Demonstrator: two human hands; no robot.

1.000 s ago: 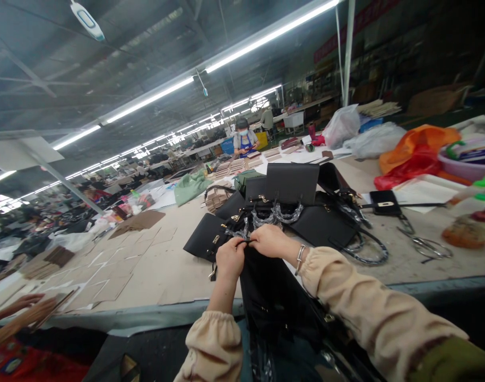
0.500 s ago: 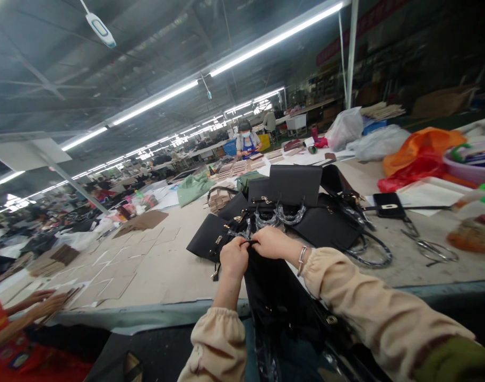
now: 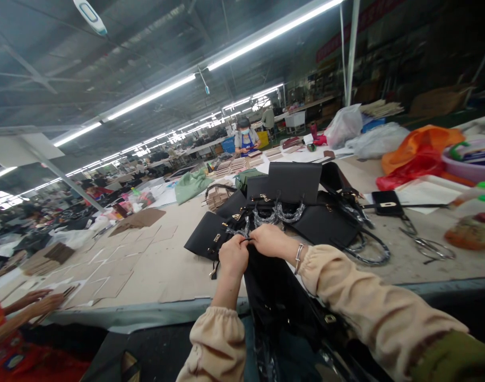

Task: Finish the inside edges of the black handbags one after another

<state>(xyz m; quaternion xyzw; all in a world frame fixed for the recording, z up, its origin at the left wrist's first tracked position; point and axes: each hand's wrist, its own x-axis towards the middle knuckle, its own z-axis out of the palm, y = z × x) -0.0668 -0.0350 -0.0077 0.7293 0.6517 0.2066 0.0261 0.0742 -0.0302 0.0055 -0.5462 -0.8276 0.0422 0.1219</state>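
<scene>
My left hand and my right hand are closed in pinches, close together at the near side of a pile of black handbags. Between their fingertips runs a short piece of thin black strap. Just beyond them lie a black handbag with gold hardware and handles wrapped in clear plastic. Another large black handbag stands further back in the pile. Below my hands, dark bag material hangs over the table edge. What the strap is fastened to is hidden by my fingers.
Flat beige pieces cover the table's left side, where a co-worker's hands handle some. On the right lie a phone, scissors, a red plastic bag and a purple basin. Another person works across the table.
Both my hands keep their pinch on the strap with hardly any movement. The whole view has shifted slightly, so things appear a little further left.
</scene>
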